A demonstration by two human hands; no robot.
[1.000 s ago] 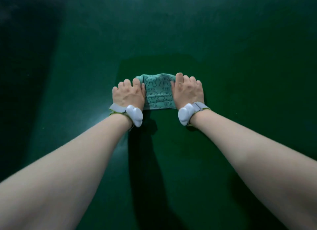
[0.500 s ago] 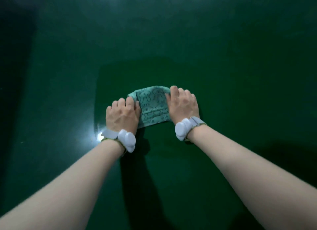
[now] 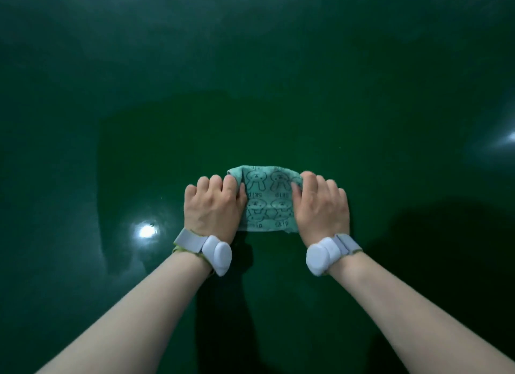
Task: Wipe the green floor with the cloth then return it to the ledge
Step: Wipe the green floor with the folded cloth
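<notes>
A small teal cloth (image 3: 267,198) printed with cartoon animals lies flat on the glossy dark green floor (image 3: 278,81). My left hand (image 3: 213,206) presses down on its left edge, fingers curled over the fabric. On the cloth's right edge rests my right hand (image 3: 320,209), gripping it the same way. Only the middle strip of the cloth shows between the two hands. Both wrists carry white bands. No ledge is in view.
A darker, wet-looking patch (image 3: 172,139) spreads across the floor around and beyond the cloth. Bright light reflections sit at the left (image 3: 146,231) and the far right (image 3: 511,136). A dark shadow (image 3: 446,234) falls on the floor to the right.
Both hands have drawn the cloth back toward me across the floor. A second light reflection has come into view at the right.
</notes>
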